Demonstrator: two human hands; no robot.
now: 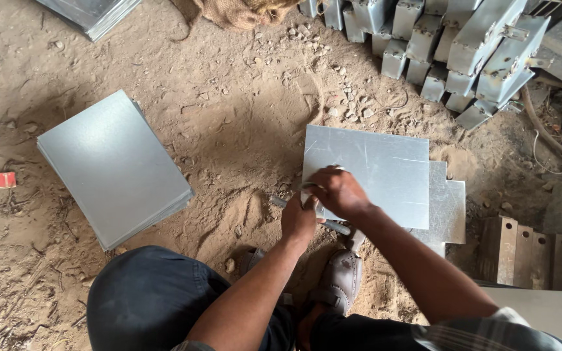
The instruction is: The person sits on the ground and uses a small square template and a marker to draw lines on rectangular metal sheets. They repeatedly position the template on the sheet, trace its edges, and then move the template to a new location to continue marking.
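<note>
Head view: both hands' fingers (323,185) closed, gripping metal sheet (372,172) edge w/ tool (333,225).

hands: 2 (299,221) (336,192)
stacks of metal sheets on the ground: 2 (115,166) (92,12)
sheet being worked: 1 (378,169)
notched sheets beneath it: 1 (449,205)
folded metal boxes: too many to count (450,45)
burlap sacks: 1 (242,12)

Both forearms are bare. At the right elbow, near the lower edge, a rolled sleeve (489,328) shows a pale cuff over a checked or striped weave in muted grey tones; the pattern is hard to make out there. Dark navy trousers (151,299) cover the legs, the cloth plain and a little dusty. On one foot sits a worn brown leather shoe (343,279) with a stitched toe, coated in dust.
</note>
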